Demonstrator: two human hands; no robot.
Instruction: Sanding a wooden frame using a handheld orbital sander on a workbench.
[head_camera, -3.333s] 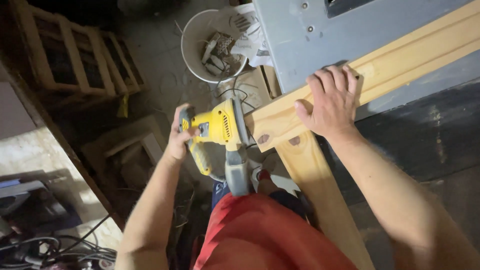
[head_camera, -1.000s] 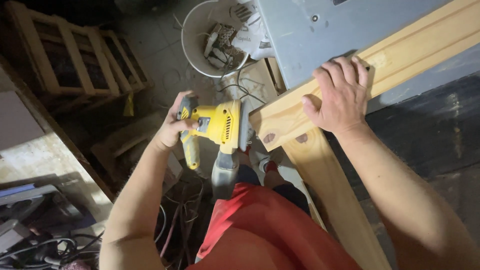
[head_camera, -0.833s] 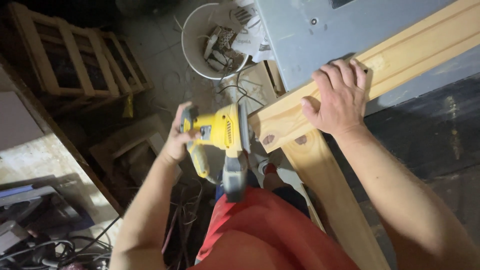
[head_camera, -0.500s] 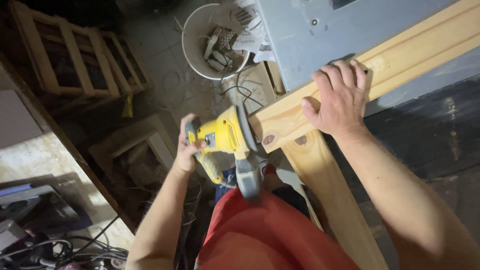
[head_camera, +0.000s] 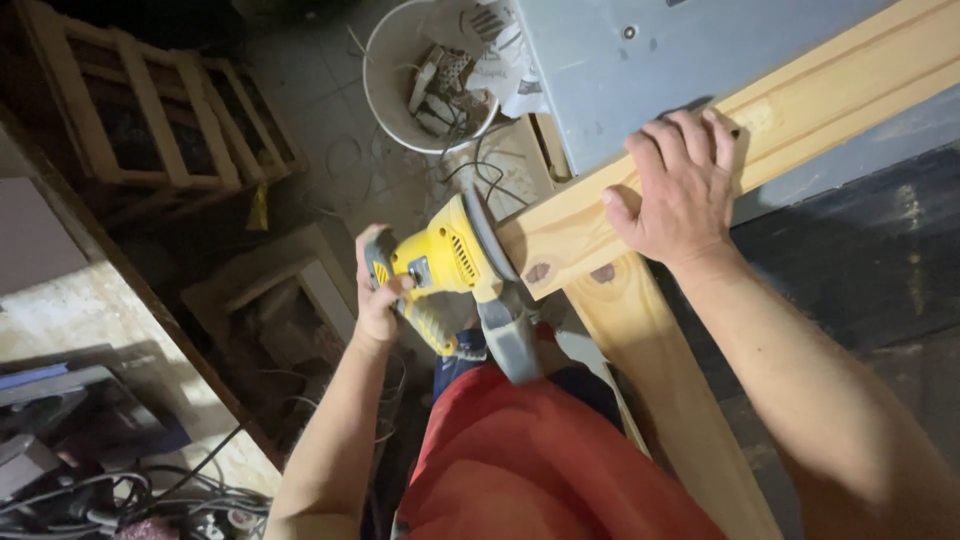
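In the centre of the frame the left hand (head_camera: 378, 290) has its grip closed around the body of a yellow electric sander with a grey dust outlet (head_camera: 455, 270). The sander's disc is pressed against the end face of a long pale wooden plank with two dark knots (head_camera: 790, 105). The right hand (head_camera: 680, 190) lies flat on top of this plank – fingers spread, the grip open, holding nothing, only pressing down. The plank runs from the centre to the upper right, over a grey metal counter (head_camera: 640, 60). A white round bucket with scraps (head_camera: 430, 70) stands on the floor at the upper middle. To sand well, I think the disc should stay flat against the end – not tilted – with light, even pressure, while the flat hand keeps the plank from moving.
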